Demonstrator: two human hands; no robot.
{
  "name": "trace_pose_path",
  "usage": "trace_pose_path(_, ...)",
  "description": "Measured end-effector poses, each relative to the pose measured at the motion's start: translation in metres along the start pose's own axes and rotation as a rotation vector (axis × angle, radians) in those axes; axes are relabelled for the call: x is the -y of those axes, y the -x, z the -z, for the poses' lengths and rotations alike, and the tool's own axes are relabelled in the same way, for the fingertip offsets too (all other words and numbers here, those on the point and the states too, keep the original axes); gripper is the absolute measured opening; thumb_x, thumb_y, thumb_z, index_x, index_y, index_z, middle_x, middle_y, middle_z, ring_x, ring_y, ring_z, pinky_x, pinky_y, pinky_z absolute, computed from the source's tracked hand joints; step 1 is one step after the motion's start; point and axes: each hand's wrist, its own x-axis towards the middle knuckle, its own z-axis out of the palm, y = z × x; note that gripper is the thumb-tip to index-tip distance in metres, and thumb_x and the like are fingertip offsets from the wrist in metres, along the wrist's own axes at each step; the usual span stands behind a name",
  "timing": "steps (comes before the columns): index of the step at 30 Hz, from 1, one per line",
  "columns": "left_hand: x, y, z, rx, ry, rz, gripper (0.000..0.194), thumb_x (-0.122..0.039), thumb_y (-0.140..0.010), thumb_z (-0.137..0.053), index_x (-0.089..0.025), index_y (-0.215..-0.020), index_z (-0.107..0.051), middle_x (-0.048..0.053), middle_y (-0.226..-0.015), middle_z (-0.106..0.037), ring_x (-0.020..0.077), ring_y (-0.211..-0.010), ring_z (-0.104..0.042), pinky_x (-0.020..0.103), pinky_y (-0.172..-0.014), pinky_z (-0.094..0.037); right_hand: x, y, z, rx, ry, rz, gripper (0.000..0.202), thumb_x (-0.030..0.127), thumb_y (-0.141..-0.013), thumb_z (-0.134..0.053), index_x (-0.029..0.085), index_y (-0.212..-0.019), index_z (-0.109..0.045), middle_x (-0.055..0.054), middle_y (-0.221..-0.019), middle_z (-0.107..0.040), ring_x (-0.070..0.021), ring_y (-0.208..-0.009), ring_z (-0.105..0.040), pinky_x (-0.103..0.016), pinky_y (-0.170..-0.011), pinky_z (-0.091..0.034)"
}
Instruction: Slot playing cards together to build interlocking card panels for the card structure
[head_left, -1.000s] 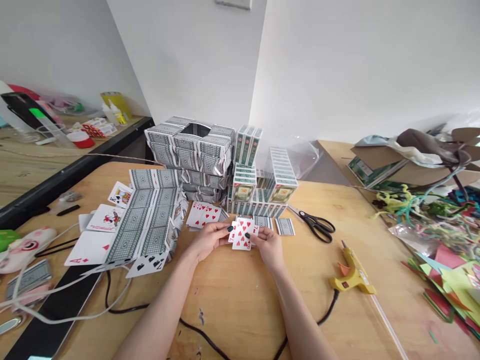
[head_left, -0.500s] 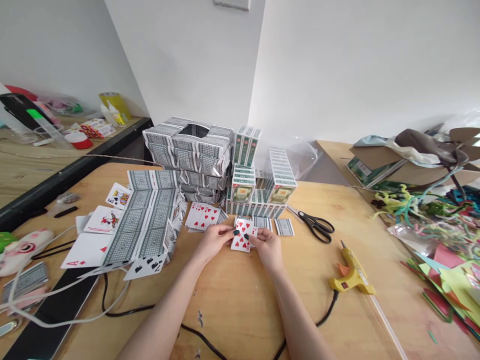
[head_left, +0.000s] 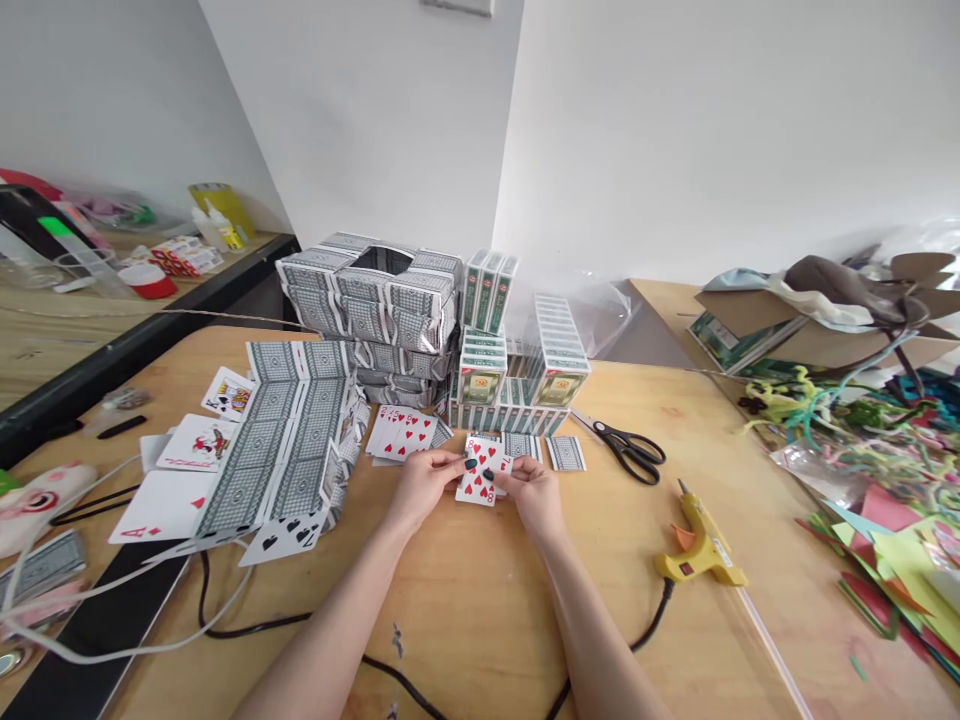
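Note:
Both hands pinch playing cards [head_left: 478, 485] in front of me, a red eight of hearts uppermost with a seven peeking out behind it. My left hand [head_left: 429, 492] grips the left edge, thumb on the face. My right hand [head_left: 531, 492] closes on the right side, its thumb also on the front. Just left lies a fan of heart cards [head_left: 405, 432], face up. Behind the hands are face-down cards [head_left: 521, 447] and a single face-down card [head_left: 566, 454]. A folded structure of joined cards [head_left: 281, 440] stands to the left, a black seven beside its lower end.
Card-covered boxes [head_left: 371, 290] are stacked at the back, beside several card packs [head_left: 559, 350]. Black-handled scissors [head_left: 630, 452] and a yellow glue gun [head_left: 701, 545] lie right. Black cable [head_left: 405, 680] crosses the front. Coloured paper [head_left: 900, 560] and pipe cleaners crowd the far right.
The view has shifted slightly. Both hands keep their pinch on the cards, with the eight sitting a little further left relative to the right hand.

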Motion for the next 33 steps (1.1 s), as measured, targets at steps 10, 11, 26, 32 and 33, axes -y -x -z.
trace_pose_path(10,0.008,0.003,-0.009,-0.187,-0.401,-0.334,0.017,-0.026,-0.070,-0.052,-0.016,-0.057,-0.047,-0.005,-0.051,-0.043,0.0082,-0.050,-0.040,0.019,-0.050,-0.032,-0.001,0.001,-0.002,0.000,0.037,-0.023,0.038,0.033,-0.038,-0.080,0.018,-0.056,-0.049,-0.003,-0.058,-0.067,-0.0201,-0.052,-0.063,-0.028,-0.047,-0.048)
trace_pose_path(11,0.009,0.004,-0.011,-0.235,-0.450,-0.376,0.018,-0.025,-0.072,-0.049,-0.017,-0.057,-0.044,-0.005,-0.051,-0.041,0.0084,-0.050,-0.039,0.019,-0.051,-0.031,-0.001,0.001,-0.003,0.003,0.041,-0.026,0.038,0.033,-0.038,-0.079,0.018,-0.056,-0.050,-0.003,-0.057,-0.067,-0.0202,-0.052,-0.063,-0.028,-0.047,-0.048)
trace_pose_path(26,0.011,0.009,-0.013,-0.276,-0.645,-0.436,0.040,-0.037,-0.078,-0.039,-0.018,-0.045,-0.028,-0.003,-0.039,-0.030,0.0090,-0.041,-0.026,0.025,-0.046,-0.017,0.004,0.007,-0.008,0.059,0.065,-0.030,0.034,0.035,-0.041,-0.078,0.017,-0.059,-0.056,-0.002,-0.057,-0.067,-0.0181,-0.048,-0.061,-0.028,-0.048,-0.049)
trace_pose_path(32,0.005,0.012,-0.016,-0.212,-0.567,-0.436,0.037,-0.036,-0.079,-0.038,-0.018,-0.047,-0.028,-0.005,-0.044,-0.030,0.0078,-0.044,-0.030,0.022,-0.044,-0.022,0.005,0.003,-0.003,0.076,-0.007,-0.044,0.033,0.032,-0.043,-0.078,0.016,-0.064,-0.058,-0.002,-0.059,-0.067,-0.0200,-0.053,-0.063,-0.030,-0.050,-0.049)
trace_pose_path(33,0.005,0.011,-0.015,-0.176,-0.546,-0.424,0.037,-0.036,-0.078,-0.041,-0.018,-0.048,-0.029,-0.006,-0.044,-0.030,0.0074,-0.044,-0.031,0.021,-0.044,-0.023,0.005,0.002,-0.002,0.060,-0.017,-0.032,0.032,0.031,-0.044,-0.078,0.016,-0.064,-0.059,-0.002,-0.060,-0.068,-0.0199,-0.054,-0.063,-0.030,-0.051,-0.049)
